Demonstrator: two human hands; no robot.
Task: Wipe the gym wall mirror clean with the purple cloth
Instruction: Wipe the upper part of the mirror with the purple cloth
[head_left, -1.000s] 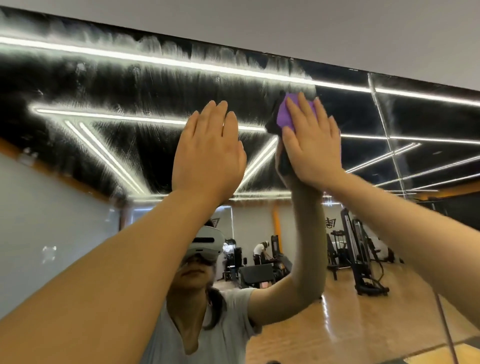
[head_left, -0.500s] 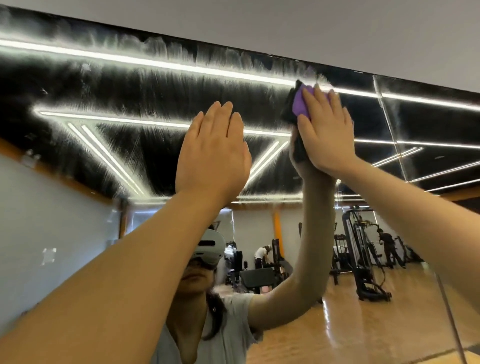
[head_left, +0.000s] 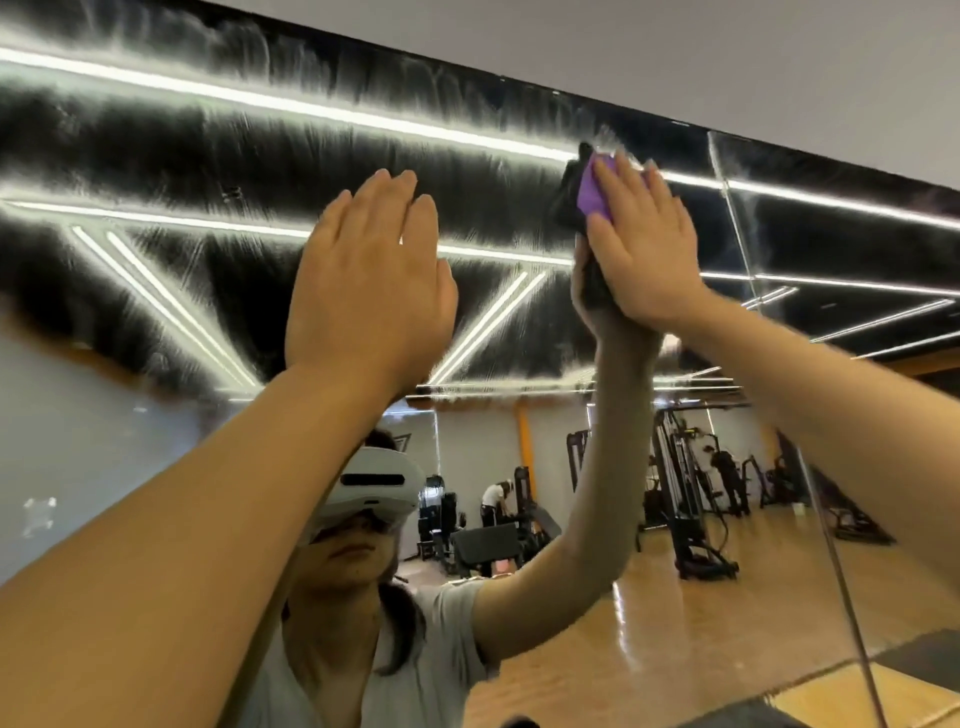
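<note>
Since the earlier frames, the right hand and the purple cloth have travelled up and to the right across the mirror, now reaching the bright strip-light reflection near the mirror's upper edge.

Left of the cloth, the glass carries a broad band of streaky, feathered smear marks over the dark reflected ceiling. The left hand is raised in front of the mirror, well to the left of the cloth and slightly lower; its fingers are straight and held together, gripping nothing. Whether its palm touches the glass cannot be told.

The right hand lies flat over the cloth with fingers extended and slightly spread, pressing it against the glass; only a purple corner shows at the fingertips, to their left. A dark reflection of cloth and hand sits immediately left of it.

Right of the cloth, a vertical panel seam runs down the mirror. Below the cloth, the reflection shows gym machines on a wooden floor.
</note>
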